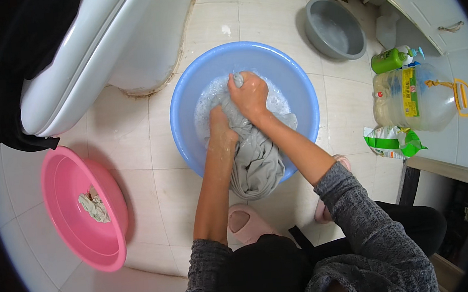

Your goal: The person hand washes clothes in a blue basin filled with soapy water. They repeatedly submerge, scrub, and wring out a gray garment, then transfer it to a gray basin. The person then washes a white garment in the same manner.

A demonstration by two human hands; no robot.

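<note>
A wet grey cloth lies bunched in a round blue plastic basin on the floor. Part of it hangs over the near rim, and white suds surround the rest. My right hand is a fist around a twisted piece of the cloth, whose end pokes out above the thumb. Just left of it and lower, my left hand grips the same cloth, its fingers mostly hidden among folds and suds. Both forearms reach in over the near rim.
A pink basin holding a small pale cloth stands tilted at left, below a white toilet. At right are a grey basin, a green bottle, a large clear plastic jug and a green-white packet. Pink slippers are near the blue basin.
</note>
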